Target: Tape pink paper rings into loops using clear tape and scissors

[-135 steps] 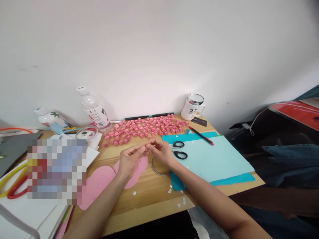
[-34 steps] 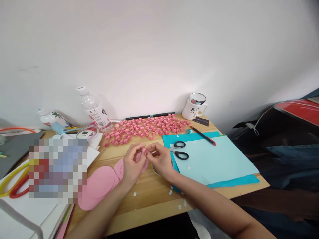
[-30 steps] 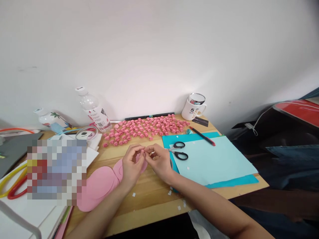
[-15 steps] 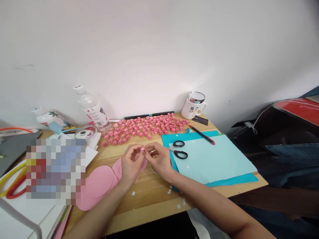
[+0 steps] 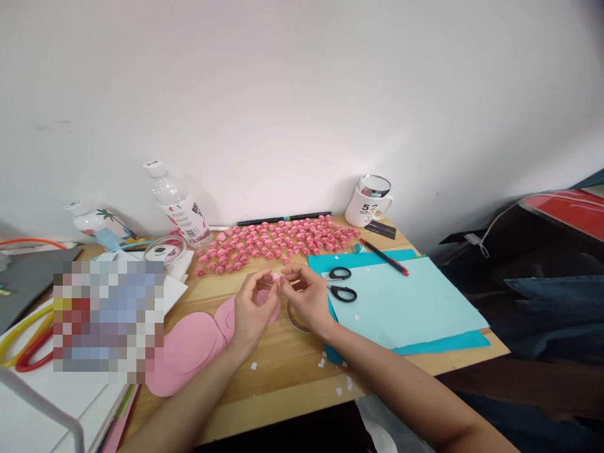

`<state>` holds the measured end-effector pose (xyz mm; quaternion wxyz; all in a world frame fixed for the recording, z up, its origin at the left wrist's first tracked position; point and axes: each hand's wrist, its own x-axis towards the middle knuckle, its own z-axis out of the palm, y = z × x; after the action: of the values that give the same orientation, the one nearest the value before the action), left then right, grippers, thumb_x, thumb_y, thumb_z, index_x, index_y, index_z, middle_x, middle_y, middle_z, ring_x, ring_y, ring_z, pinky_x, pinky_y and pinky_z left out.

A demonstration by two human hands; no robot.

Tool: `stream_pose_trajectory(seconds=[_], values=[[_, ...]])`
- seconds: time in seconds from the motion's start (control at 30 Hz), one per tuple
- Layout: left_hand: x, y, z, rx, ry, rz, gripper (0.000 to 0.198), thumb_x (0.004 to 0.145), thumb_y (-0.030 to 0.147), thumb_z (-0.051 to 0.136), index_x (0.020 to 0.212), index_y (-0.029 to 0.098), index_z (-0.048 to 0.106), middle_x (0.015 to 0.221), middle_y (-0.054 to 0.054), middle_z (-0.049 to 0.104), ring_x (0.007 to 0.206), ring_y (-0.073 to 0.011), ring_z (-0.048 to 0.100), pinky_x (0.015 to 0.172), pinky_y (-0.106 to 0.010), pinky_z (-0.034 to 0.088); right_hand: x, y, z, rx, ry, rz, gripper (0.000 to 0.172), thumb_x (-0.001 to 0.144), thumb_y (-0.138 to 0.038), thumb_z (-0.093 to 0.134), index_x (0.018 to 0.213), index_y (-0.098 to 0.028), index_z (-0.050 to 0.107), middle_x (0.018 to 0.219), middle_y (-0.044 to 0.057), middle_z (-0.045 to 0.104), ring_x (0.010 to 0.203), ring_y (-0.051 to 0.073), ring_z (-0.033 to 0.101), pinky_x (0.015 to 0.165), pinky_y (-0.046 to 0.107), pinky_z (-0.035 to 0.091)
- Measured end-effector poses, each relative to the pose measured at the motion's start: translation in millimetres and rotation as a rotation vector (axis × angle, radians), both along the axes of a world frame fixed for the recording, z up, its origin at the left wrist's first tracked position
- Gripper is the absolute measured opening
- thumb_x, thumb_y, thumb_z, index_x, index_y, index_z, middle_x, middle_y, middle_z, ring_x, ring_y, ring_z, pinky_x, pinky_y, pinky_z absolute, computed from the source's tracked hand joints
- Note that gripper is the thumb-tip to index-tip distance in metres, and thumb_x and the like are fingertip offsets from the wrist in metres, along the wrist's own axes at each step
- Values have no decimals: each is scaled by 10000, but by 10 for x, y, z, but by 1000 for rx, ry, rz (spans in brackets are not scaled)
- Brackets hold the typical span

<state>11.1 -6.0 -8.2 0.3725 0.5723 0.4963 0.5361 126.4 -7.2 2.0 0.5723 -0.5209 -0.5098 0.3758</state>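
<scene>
Between my fingertips is a small pink paper roll, partly covered by the fingers. My left hand pinches it from the left. From the right, my right hand closes its thumb and fingers on the same roll. Under my left hand and forearm lie pink paper circles, some cut into spirals. A ring-shaped roll, perhaps tape, lies on the table partly behind my right hand. Beyond both hands many small pink rolled paper roses spread over the back of the table.
Black-handled scissors rest at the left edge of light blue paper sheets. A pen, a white mug and a dark card are farther back. At left stand a plastic bottle and piled papers. White scraps dot the table.
Both hands have shifted slightly right and up in view, and the fingers have turned a little around the pink roll. The whole scene has also moved slightly right with my head.
</scene>
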Motion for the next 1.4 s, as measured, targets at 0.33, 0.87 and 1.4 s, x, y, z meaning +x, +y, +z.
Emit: stream_pose_trajectory(seconds=[0.33,0.87,1.4], values=[[-20,-28,48,-19,48,25,155,761,290,603,856,171,632,832,-50,665,774,-163,614,746,-295,494,-50,-53,-49,61,-66,49,67,733,-235,565,787,-201,586,714,18,644,650,146,609,564,257,500],[-27,-44,182,100,112,23,143,737,227,616,834,206,719,865,-43,720,793,-187,660,742,-326,548,-3,-27,-17,147,-179,19,66,736,-207,550,762,-218,609,718,6,640,663,145,600,553,255,480],[-120,107,105,-69,-71,166,231,673,287,691,863,160,720,854,-68,727,667,-174,670,636,-306,561,753,365,134,-62,-693,453,126,554,-127,704,648,-211,692,620,-15,650,524,117,537,464,206,355]])
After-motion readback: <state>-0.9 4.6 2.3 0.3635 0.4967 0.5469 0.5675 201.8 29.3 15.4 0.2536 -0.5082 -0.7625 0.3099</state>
